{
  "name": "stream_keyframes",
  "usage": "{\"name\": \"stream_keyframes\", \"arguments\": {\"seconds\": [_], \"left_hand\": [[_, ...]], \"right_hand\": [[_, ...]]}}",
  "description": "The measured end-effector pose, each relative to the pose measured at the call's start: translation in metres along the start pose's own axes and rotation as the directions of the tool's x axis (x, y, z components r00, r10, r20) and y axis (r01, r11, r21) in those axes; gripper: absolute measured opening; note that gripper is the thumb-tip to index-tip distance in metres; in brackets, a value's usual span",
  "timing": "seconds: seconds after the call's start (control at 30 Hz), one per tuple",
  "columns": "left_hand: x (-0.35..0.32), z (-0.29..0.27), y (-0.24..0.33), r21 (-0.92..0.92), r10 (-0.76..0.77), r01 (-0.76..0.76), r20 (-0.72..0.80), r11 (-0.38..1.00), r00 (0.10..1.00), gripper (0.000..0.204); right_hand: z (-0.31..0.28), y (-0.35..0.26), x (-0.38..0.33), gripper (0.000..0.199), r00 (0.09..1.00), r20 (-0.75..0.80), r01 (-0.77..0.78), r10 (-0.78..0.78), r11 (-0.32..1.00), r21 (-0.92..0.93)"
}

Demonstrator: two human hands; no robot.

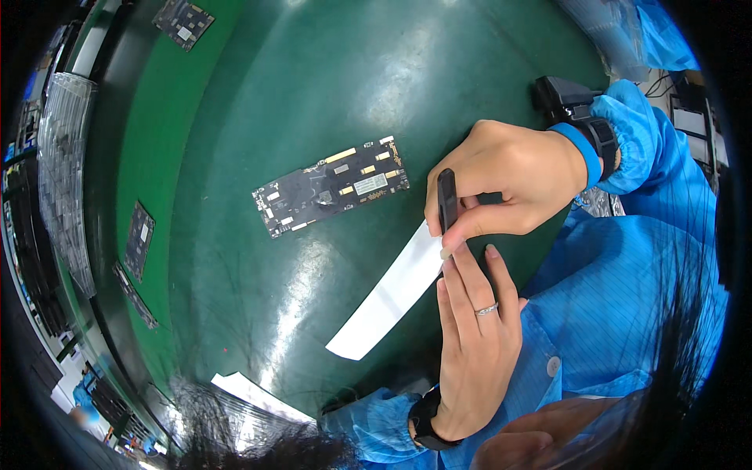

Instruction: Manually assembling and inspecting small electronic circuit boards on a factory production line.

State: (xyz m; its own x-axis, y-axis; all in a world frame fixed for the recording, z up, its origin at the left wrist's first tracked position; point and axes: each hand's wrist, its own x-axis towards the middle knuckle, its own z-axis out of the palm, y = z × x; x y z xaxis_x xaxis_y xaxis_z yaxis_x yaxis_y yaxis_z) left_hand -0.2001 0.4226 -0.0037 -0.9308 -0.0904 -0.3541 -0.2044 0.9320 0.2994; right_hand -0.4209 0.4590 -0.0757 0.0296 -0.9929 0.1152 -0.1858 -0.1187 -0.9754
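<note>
In my right hand (513, 176) is a slim black pen (447, 196), pinched between thumb and fingers. Its lower tip is hidden by the thumb and fingertips. Beneath it lies a long white strip of paper (388, 301), slanting down to the left across the green tabletop. My left hand (482, 337) lies flat with its fingers stretched out, the fingertips at the strip's upper end and close to the right thumb. It wears a ring and a black wristband. To the left of the strip, a black circuit board (329, 188) with a pale label lies apart from both hands.
Along the left side, more circuit boards (139, 239) lie on a brighter green strip (157, 133), with another board (183, 23) at the far top. Clear plastic trays (66, 172) stand beyond. A black device (564, 98) sits by my right wrist. Another white sheet (258, 395) lies lower left.
</note>
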Motion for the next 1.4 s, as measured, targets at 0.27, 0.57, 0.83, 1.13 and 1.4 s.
{"name": "stream_keyframes", "arguments": {"seconds": [0.27, 0.57, 0.83, 1.13, 1.4], "left_hand": [[-0.008, 0.035, -0.008, 0.699, 0.178, -0.011, -0.166, 0.715, 0.970, 0.075], [0.025, -0.008, -0.034, -0.003, -0.079, 0.081, -0.267, 0.997, 0.961, 0.072], [0.037, -0.001, -0.049, 0.009, -0.101, 0.111, -0.347, 0.994, 0.932, 0.080], [0.042, -0.003, -0.048, 0.078, -0.107, 0.139, -0.321, 0.987, 0.941, 0.076], [0.067, -0.018, -0.043, 0.103, -0.107, 0.141, -0.278, 0.985, 0.955, 0.083]], "right_hand": [[-0.013, -0.006, 0.010, 0.021, 0.995, 0.031, -0.099, 0.096, 0.989, 0.111], [-0.014, 0.004, 0.038, 0.029, 0.873, -0.426, -0.167, 0.239, 0.965, 0.201], [-0.011, 0.000, 0.043, 0.029, 0.875, -0.448, -0.142, 0.183, 0.982, 0.122], [-0.017, 0.002, 0.043, 0.032, 0.891, -0.437, -0.123, 0.126, 0.992, 0.035], [-0.043, 0.009, 0.040, 0.032, 0.907, -0.377, -0.170, 0.187, 0.982, 0.078]]}}
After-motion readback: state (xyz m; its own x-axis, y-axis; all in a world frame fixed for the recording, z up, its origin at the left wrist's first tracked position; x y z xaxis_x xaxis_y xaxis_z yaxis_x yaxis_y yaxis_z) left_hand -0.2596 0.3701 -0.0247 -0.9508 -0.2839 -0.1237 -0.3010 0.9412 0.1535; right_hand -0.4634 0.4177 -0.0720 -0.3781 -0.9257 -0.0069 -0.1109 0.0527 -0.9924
